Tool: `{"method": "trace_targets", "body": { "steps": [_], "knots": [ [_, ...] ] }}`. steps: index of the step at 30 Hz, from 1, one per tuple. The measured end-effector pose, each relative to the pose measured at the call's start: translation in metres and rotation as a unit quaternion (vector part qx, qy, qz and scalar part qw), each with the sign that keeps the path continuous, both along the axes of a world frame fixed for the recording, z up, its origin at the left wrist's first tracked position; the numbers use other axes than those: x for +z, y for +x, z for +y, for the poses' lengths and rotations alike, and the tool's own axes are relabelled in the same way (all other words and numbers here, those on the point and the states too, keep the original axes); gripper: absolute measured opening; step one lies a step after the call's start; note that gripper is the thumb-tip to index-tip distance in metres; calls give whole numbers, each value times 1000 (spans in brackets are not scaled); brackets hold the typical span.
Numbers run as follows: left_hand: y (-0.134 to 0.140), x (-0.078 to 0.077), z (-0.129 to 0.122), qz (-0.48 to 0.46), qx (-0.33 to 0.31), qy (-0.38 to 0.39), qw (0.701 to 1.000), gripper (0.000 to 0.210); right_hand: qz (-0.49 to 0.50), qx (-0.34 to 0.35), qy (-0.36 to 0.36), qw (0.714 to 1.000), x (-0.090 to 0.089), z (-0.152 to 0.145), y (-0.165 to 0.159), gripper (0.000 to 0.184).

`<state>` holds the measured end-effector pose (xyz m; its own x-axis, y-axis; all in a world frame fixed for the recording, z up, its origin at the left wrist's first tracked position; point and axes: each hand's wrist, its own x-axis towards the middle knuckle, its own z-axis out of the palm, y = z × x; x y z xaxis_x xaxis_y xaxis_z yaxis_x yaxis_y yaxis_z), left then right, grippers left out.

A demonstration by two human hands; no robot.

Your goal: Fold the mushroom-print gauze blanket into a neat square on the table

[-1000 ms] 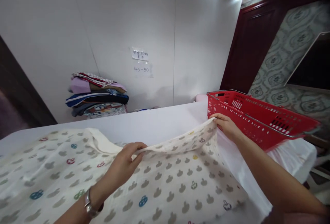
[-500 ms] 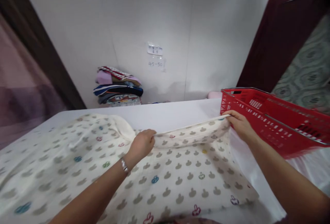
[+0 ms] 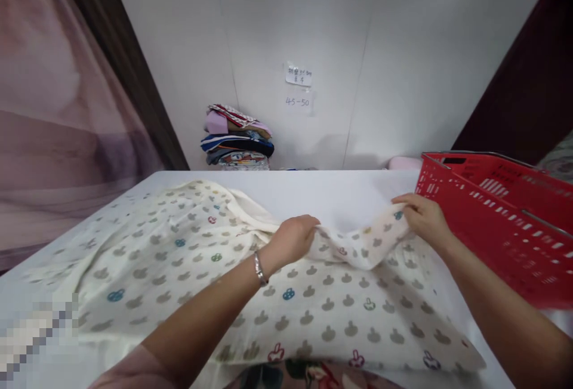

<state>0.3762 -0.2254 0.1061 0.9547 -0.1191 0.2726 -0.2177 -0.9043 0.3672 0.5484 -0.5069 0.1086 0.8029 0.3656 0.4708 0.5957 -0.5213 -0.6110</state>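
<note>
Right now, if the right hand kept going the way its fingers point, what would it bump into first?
The right hand points left along the patterned cloth it pinches, so it would probably meet the left hand first, though depth is unclear.

Cream blanket (image 3: 313,311) with grey and coloured mushroom-like shapes, red basket (image 3: 501,216), white table (image 3: 340,192)

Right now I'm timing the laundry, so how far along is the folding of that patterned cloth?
Early. Done: a folded clothes stack sits by the wall. In hand: left hand and right hand pinch one edge of the patterned cloth. Left: most of it lies spread across the white table.
</note>
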Motion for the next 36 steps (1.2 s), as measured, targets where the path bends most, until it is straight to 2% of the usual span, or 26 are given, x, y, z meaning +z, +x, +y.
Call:
{"method": "trace_targets", "body": {
  "steps": [2,5,8,9,11,14,16,19,22,25,27,31,36],
  "knots": [
    [-4,-6,-10,10,-5,53,999,25,75,103,-27,992,-12,31,-32,30],
    [-10,-14,-22,6,-17,92,996,25,177,246,-99,948,-32,71,-76,36],
    [-15,-21,-26,-1,-14,88,996,22,236,306,-109,916,-50,96,-98,33],
    [-17,-22,-26,0,-11,85,996,22,246,312,-105,912,-53,101,-100,29],
    [-19,-25,-23,1,-11,81,997,25,251,320,-111,907,-56,103,-102,33],
    [-21,-28,-14,-2,-56,67,996,25,220,328,-176,902,-49,93,-104,39],
    [-22,-30,-2,-8,-104,47,993,20,190,321,-220,901,-43,81,-107,37],
    [-22,-37,27,-46,-131,18,990,31,171,302,-253,903,-36,62,-111,36],
    [-27,-54,69,-87,-89,24,992,43,172,280,-255,910,-37,50,-113,38],
    [-36,-72,110,-70,-12,50,996,35,166,276,-255,912,-39,46,-117,37],
    [-41,-78,132,-47,20,71,996,28,161,280,-265,909,-40,45,-122,37],
    [-43,-73,156,-7,48,114,992,19,150,282,-269,909,-44,44,-129,35],
    [-31,-45,176,47,42,138,988,14,126,290,-264,911,-54,39,-135,36]
  ]
}}
